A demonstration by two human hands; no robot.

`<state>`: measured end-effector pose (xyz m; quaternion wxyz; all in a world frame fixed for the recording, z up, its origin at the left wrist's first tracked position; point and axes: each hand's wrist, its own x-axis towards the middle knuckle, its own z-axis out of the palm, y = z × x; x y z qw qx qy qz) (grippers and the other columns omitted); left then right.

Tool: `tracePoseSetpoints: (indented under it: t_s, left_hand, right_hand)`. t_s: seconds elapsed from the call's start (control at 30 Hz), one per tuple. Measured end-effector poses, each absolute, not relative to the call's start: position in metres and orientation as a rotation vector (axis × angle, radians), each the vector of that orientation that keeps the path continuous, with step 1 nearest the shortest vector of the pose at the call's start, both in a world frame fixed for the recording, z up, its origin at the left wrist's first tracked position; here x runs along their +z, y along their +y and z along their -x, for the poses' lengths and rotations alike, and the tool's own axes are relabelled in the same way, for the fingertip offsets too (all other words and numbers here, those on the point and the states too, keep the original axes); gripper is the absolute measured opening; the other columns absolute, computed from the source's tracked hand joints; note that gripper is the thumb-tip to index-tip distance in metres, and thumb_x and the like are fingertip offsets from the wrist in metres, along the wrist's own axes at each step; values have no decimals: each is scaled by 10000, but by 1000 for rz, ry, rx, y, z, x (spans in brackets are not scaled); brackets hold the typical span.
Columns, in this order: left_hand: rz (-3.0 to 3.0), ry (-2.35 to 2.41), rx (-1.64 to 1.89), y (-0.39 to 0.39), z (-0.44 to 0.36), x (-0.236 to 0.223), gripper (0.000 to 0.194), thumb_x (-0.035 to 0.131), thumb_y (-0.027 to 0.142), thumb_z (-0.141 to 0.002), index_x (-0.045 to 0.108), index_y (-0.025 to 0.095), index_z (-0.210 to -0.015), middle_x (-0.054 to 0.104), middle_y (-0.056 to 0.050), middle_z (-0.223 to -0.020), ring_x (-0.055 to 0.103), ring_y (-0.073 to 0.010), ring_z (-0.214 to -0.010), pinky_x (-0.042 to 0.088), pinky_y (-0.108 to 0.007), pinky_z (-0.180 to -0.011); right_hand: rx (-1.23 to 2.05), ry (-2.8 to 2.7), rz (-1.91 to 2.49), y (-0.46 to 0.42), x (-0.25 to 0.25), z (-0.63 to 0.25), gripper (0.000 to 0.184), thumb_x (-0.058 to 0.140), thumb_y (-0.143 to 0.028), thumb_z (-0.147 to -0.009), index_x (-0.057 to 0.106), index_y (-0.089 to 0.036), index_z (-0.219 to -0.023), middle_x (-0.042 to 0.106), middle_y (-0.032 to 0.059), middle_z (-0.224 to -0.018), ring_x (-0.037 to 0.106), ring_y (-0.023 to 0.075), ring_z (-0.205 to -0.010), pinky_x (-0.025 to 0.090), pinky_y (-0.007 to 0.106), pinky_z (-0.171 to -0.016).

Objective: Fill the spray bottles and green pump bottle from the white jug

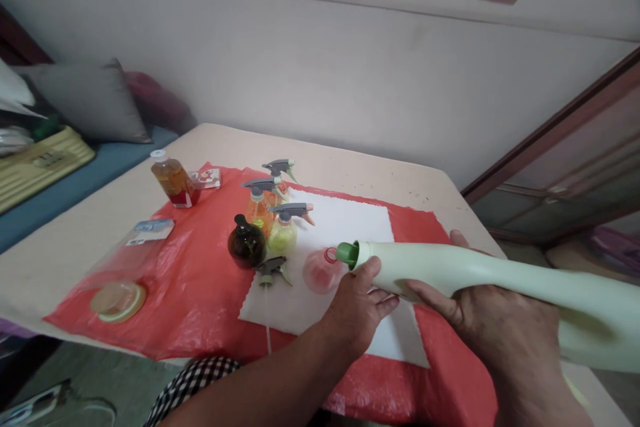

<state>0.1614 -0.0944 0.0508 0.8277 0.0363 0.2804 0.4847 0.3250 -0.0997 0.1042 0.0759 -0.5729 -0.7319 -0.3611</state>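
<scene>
My right hand (505, 327) is wrapped round a pale green long-spouted container (440, 267), which reaches in from the right edge; its body is cut off. Near the tip, my left hand (357, 300) holds the spout with thumb on its side and fingers below. A dark green lip (349, 253) sticks out of the spout's mouth. Just left of it stands a clear pink bottle (321, 272) with its neck uncapped. A loose grey spray head (273, 267) with a long dip tube lies beside that bottle. Whether liquid is flowing I cannot tell.
Spray bottles in yellow (283, 237) and orange (259, 210), another behind, and a dark round bottle (247, 243) stand left. A white sheet (350, 213) lies on red plastic (185, 280). Further left are an amber bottle (173, 180) and a lidded tub (119, 300).
</scene>
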Motion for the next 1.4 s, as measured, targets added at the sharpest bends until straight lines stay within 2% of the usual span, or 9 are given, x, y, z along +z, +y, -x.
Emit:
tracePoseSetpoints:
  t_s: [0.17,0.37,0.5,0.6,0.77,0.87,1.03,1.17,1.4]
  left_hand:
    - [-87,571,1032,-96,-161,51,617,756,463,-755,555,176,-1263,646,-140,-1285,683,-258,-1058,529,-352,-925]
    - [-54,579,1037,-95,-162,51,625,773,457,-732,559,185,-1253,636,-131,-1302,686,-255,-1044,531,-348,-911]
    - [-57,549,1039,-95,-162,49,571,757,456,-752,582,187,-1224,668,-124,-1249,690,-248,-1033,522,-353,-930]
    - [-53,530,1044,-95,-163,47,560,746,451,-767,578,183,-1229,667,-128,-1254,685,-257,-1053,514,-370,-955]
    - [-55,545,1031,-97,-162,47,563,722,449,-791,559,168,-1251,648,-143,-1287,663,-279,-1110,502,-386,-980]
    - [-62,548,1029,-97,-162,47,556,706,452,-804,556,167,-1257,642,-142,-1298,657,-281,-1123,500,-389,-984]
    - [-84,515,1031,-97,-162,46,571,678,446,-828,530,160,-1300,630,-146,-1320,649,-292,-1138,495,-411,-997]
    - [-62,520,1033,-97,-161,48,592,693,439,-816,521,157,-1307,616,-151,-1340,651,-293,-1136,504,-400,-985]
    - [-62,530,1018,-95,-162,46,563,678,440,-829,532,162,-1297,639,-139,-1313,660,-278,-1118,509,-383,-968]
  right_hand:
    - [-1127,-2192,1719,-100,103,-327,972,421,-767,-845,363,-45,-1493,731,202,-952,595,248,-563,312,343,-542]
    - [-1221,-2176,1631,-100,105,-324,1005,411,-758,-859,300,5,-1503,724,208,-1038,621,278,-634,327,353,-566]
    - [-1162,-2188,1637,-101,107,-323,1024,428,-759,-851,273,8,-1512,706,229,-1090,645,315,-731,337,366,-605]
    - [-1112,-2171,1726,-103,109,-321,1023,424,-765,-848,266,-8,-1518,706,223,-1088,646,327,-735,326,368,-603]
    - [-1090,-2188,1739,-105,111,-319,990,410,-755,-860,297,-15,-1509,709,221,-1083,646,326,-731,346,377,-615]
    - [-1087,-2204,1704,-105,112,-319,983,403,-745,-868,317,7,-1495,700,242,-1086,655,352,-800,373,393,-640]
    - [-1024,-2171,1684,-106,112,-317,934,447,-734,-859,399,-28,-1469,688,244,-1127,658,379,-902,401,390,-646]
    - [-1051,-2184,1669,-105,113,-318,923,471,-730,-851,451,-12,-1431,699,238,-1097,662,368,-866,384,375,-610]
    - [-1253,-2204,1524,-103,117,-319,978,500,-731,-840,413,43,-1432,722,212,-1008,650,316,-778,306,344,-566]
